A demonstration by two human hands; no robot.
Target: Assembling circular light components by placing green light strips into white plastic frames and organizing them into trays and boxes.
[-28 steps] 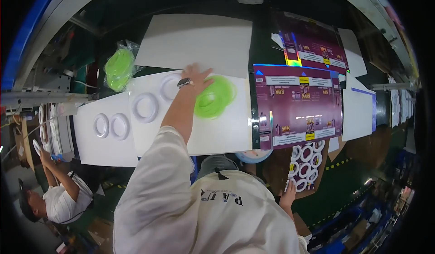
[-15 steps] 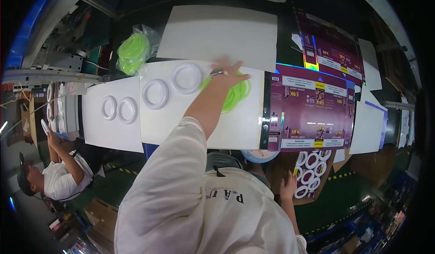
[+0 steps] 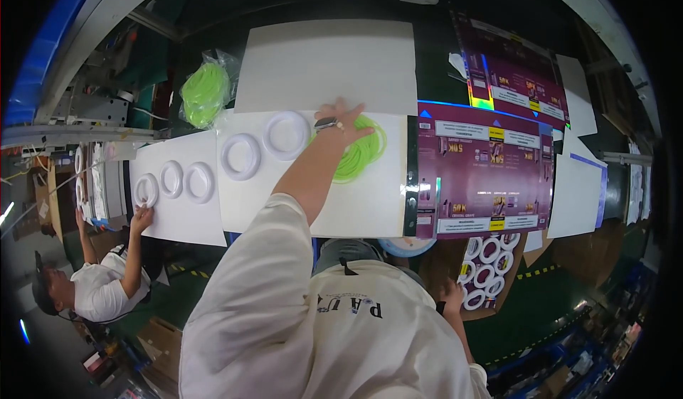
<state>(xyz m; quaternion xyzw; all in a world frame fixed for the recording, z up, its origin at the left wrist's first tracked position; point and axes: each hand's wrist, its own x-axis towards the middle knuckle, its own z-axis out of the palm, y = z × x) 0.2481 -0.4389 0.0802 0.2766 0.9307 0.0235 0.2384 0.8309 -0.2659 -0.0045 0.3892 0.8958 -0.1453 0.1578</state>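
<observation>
Cream-white short-sleeved top, loose fit, dark printed lettering across the chest. Left hand (image 3: 344, 123) bare, dark wristwatch (image 3: 326, 123) with a metallic edge at the wrist, forearm uncovered below the wide sleeve. Right hand (image 3: 451, 298) bare too, arm mostly hidden behind the torso.

A flat purple printed carton (image 3: 484, 168) with white and yellow label panels lies right of the white sheet, a second purple carton (image 3: 512, 72) beyond it. A clear bag of green bands (image 3: 206, 93) sits upper left.
</observation>
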